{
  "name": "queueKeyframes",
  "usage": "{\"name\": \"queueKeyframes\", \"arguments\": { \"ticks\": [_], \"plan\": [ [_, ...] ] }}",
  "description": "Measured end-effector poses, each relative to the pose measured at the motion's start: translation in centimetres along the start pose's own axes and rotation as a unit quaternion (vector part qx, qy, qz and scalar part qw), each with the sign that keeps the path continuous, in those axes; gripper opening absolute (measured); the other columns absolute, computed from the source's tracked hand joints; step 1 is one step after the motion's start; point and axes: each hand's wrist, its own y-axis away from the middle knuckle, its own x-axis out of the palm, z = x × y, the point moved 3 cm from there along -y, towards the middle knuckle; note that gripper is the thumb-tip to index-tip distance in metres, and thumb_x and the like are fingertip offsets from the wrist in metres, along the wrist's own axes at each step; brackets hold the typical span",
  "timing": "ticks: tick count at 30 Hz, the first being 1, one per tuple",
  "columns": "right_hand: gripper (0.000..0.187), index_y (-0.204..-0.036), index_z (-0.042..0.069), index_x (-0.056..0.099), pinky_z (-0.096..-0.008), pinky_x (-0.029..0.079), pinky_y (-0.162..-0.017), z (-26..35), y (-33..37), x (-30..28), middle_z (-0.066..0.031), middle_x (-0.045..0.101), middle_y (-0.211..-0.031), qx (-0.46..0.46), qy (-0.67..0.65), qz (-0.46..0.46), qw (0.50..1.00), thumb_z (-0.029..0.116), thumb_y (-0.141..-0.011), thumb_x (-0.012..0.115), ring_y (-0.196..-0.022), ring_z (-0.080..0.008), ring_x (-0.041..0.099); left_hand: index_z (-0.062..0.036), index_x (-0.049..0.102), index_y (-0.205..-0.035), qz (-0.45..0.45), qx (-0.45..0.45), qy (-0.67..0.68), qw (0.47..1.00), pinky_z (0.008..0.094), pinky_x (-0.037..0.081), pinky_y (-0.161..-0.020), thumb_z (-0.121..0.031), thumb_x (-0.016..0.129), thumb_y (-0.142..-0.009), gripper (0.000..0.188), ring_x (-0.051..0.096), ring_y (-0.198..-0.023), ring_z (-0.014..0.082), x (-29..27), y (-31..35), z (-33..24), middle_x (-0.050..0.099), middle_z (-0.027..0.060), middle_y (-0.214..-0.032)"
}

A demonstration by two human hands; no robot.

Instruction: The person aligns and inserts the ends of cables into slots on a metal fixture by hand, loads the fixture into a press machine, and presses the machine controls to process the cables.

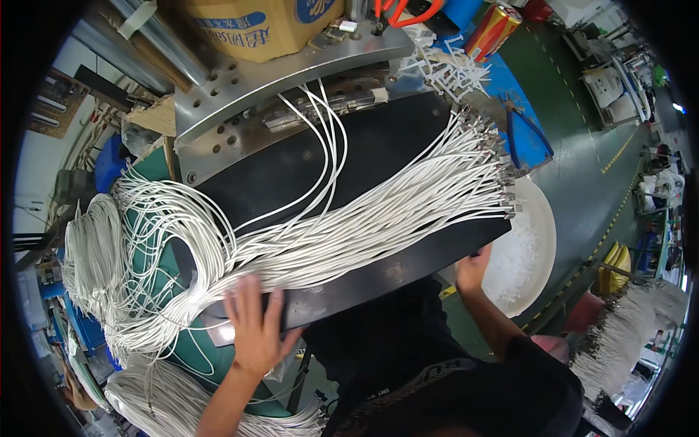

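A thick bundle of white cables [349, 233] lies slantwise across a black board [393, 277]. Small metal-looking connectors [506, 178] cap the cable ends at the right. My left hand [255, 328] is spread at the bundle's near left side, its slightly blurred fingertips touching the lowest cables. At the board's front right corner is my right hand [472, 273], beside a round pale tub [542, 226] of small white plastic pieces. Its fingers are partly hidden there, so their grip cannot be made out. A few separate cables [331, 146] loop toward the metal plate behind.
A curved metal plate [291, 73] carries a cardboard box [255, 29]. Pliers [528, 135], a red can [493, 33] and loose white plastic pieces [451, 69] occupy the blue surface, back right. Coiled white cables [95, 247] are heaped at the left, with more [153, 397] below.
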Motion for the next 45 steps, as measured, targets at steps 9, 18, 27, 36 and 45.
{"name": "queueKeyframes", "arguments": {
  "ticks": [9, 18, 27, 36, 45],
  "plan": [
    [0.027, -0.117, 0.000, 0.059, -0.0364, 0.038, -0.103, 17.2, -9.9, 6.6, -0.0128, 0.061, -0.121, -0.272, 0.104, 0.133, 0.947, 0.010, -0.093, 0.054, -0.116, -0.0251, 0.055, -0.0027, 0.058, -0.114, -0.110, 0.296, 0.160, 0.935, 0.0517, 0.033, -0.108, -0.024, 0.067, -0.081, 0.040, 0.049, -0.122, 0.0340, -3.6, -17.5, -5.7, 0.055, 0.0159, -0.121],
    [0.020, -0.104, 0.001, 0.064, -0.0400, 0.043, -0.087, 17.1, -11.0, 11.3, -0.0139, 0.065, -0.102, -0.325, 0.315, 0.168, 0.876, 0.013, -0.087, 0.062, -0.097, -0.0332, 0.057, -0.0058, 0.065, -0.091, -0.077, 0.053, -0.277, 0.956, 0.0520, 0.030, -0.105, -0.028, 0.065, -0.080, 0.025, 0.059, -0.094, 0.0241, -4.5, -18.4, 3.8, 0.063, 0.0098, -0.090],
    [0.017, -0.101, 0.001, 0.065, -0.0370, 0.043, -0.088, 17.1, -11.1, 10.3, -0.0139, 0.066, -0.103, -0.327, 0.222, 0.123, 0.910, 0.011, -0.092, 0.055, -0.097, -0.0295, 0.057, -0.0015, 0.064, -0.087, 0.231, 0.053, 0.307, 0.922, 0.0341, 0.045, -0.061, -0.026, 0.070, -0.083, 0.025, 0.059, -0.066, 0.0266, -3.8, -19.3, -3.4, 0.062, 0.0120, -0.076],
    [0.017, -0.103, 0.001, 0.066, -0.0337, 0.047, -0.088, 19.4, -9.1, 11.0, -0.0144, 0.066, -0.106, -0.314, 0.066, 0.179, 0.930, 0.008, -0.092, 0.055, -0.100, -0.0281, 0.062, 0.0012, 0.063, -0.087, 0.025, 0.001, 0.428, 0.904, 0.0250, 0.035, -0.056, -0.014, 0.068, -0.088, 0.016, 0.041, -0.062, 0.0077, -1.4, -19.4, -1.2, 0.049, 0.0037, -0.064],
    [0.022, -0.106, 0.002, 0.065, -0.0364, 0.050, -0.082, 21.2, -6.5, 16.3, -0.0137, 0.064, -0.109, -0.417, 0.042, 0.475, 0.774, 0.012, -0.086, 0.066, -0.097, -0.0281, 0.063, 0.0006, 0.060, -0.085, -0.020, -0.025, 0.456, 0.889, 0.0290, 0.036, -0.053, -0.015, 0.063, -0.091, 0.017, 0.040, -0.055, 0.0122, -2.3, -19.7, -1.4, 0.048, 0.0067, -0.059]
  ]
}}
